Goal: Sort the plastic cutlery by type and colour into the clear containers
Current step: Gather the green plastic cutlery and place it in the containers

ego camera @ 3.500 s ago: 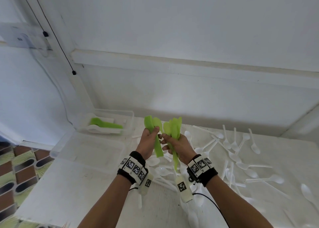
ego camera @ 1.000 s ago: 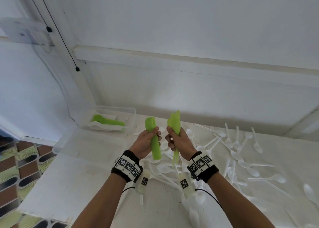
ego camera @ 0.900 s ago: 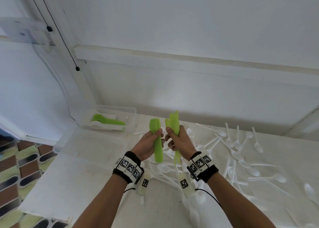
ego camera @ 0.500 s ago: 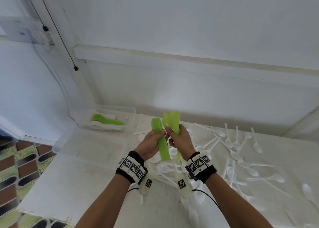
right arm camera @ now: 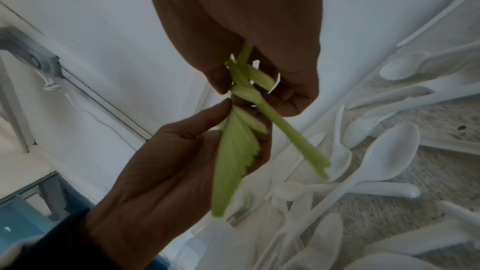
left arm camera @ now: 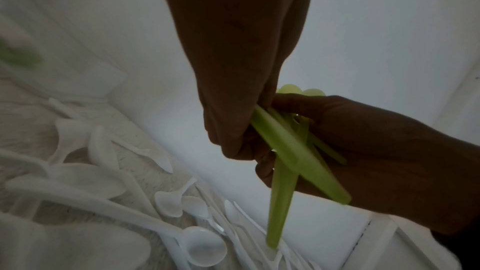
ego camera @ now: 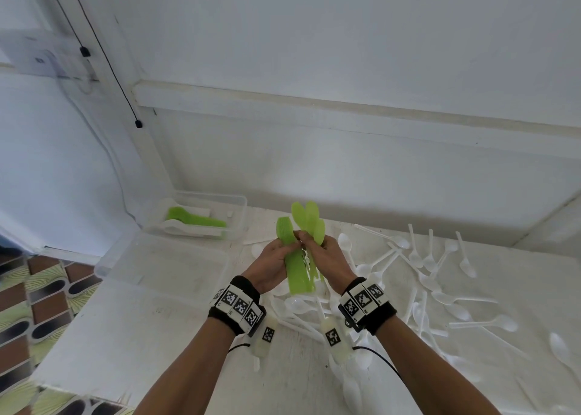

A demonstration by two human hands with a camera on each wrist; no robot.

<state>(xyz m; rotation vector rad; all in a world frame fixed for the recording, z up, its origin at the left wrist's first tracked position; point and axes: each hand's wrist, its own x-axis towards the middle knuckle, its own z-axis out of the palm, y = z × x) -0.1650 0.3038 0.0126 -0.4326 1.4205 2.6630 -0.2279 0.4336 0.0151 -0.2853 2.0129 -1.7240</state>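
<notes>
Both hands raised together above the white worktop (ego camera: 163,329), over the near edge of the white spoon scatter (ego camera: 418,276).

Left hand (ego camera: 270,265): fingers curled around a neat stack of green cutlery (ego camera: 295,267), bowls or blades up, handles pointing down past the palm. Stack fanned slightly at the lower end, seen from the right wrist (right arm camera: 231,151). Type of the pieces not certain from any view.

Right hand (ego camera: 327,262): closed on a looser bunch of green spoons (ego camera: 309,223), oval bowls splayed above the fingers, thin handles hanging below. Thumb and fingertips touching the left hand at the top of the stack. From the left wrist, handles of the two bundles crossing (left arm camera: 293,151); some blur on the lower ends.

Left of the hands, near the wall: small clear container (ego camera: 220,207) holding green pieces (ego camera: 191,219) lying on white ones (ego camera: 188,230).

Nearer than the small clear container, just left of the hands: larger clear container (ego camera: 163,263), contents not discernible.

White spoons spread to the right of the hands and beneath them, lying at all angles, several overlapping, on the worktop.

Marker-tagged bands (ego camera: 239,304) on both wrists. Black cord (ego camera: 103,53) hanging down the wall, far left of the hands. Patterned floor (ego camera: 34,301) beyond the worktop's left edge.
</notes>
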